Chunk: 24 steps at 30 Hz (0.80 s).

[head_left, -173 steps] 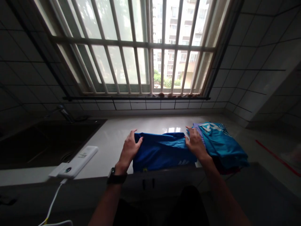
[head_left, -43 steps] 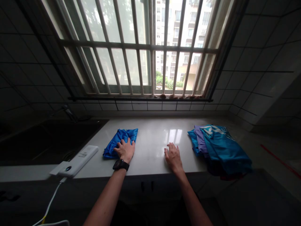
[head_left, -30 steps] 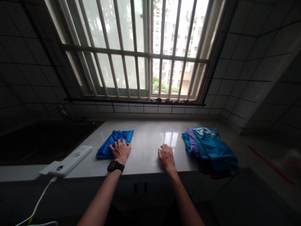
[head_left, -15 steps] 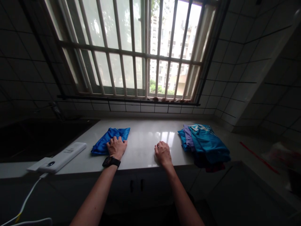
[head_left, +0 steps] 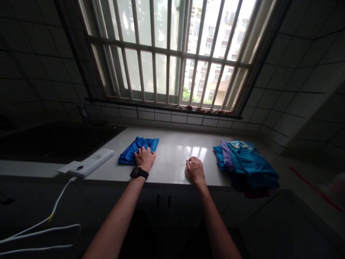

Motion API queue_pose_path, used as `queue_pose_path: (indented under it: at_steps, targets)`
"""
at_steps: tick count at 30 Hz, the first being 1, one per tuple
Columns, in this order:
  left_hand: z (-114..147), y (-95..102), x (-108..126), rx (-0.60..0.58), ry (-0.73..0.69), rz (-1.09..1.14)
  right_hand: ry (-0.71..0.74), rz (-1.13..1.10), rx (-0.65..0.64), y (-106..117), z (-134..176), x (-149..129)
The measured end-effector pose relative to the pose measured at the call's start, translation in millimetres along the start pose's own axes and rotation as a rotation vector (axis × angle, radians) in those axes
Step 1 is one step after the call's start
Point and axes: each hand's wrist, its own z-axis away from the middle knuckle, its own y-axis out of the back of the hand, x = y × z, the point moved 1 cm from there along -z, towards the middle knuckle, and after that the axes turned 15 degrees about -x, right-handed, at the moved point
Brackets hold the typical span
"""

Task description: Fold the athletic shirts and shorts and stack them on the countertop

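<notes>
On the left of the pale countertop lies a folded blue garment (head_left: pixel 131 151), shiny and flat. My left hand (head_left: pixel 145 158) rests on its right front part with fingers spread, pressing from above rather than gripping; a black watch (head_left: pixel 139 173) is on that wrist. My right hand (head_left: pixel 195 169) lies on the bare counter, fingers loosely curled into a half fist, with nothing visible in it. To its right, apart from it, sits a stack of folded clothes (head_left: pixel 250 163): teal with white print on top, a lilac layer at the side, dark and red ones below, overhanging the front edge.
A white power bank (head_left: pixel 94 162) with a cable (head_left: pixel 60 199) lies at the counter's left, near the dark sink (head_left: pixel 54 140) and its tap (head_left: pixel 84 114). A barred window (head_left: pixel 167 54) is behind. A red strip (head_left: pixel 315 189) lies at far right.
The camera view has shifted and tilted, so everything sits farther right and slightly higher. Both hands keep the same places on the blue garment and the counter.
</notes>
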Motion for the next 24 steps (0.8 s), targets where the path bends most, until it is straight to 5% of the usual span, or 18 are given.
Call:
queue_pose_path:
  at_steps: [24]
  targets:
    - [-2.3, -0.5, -2.2, 0.003, -0.016, -0.033, -0.012, -0.017, 0.036, -3.8, -5.0, 0.0]
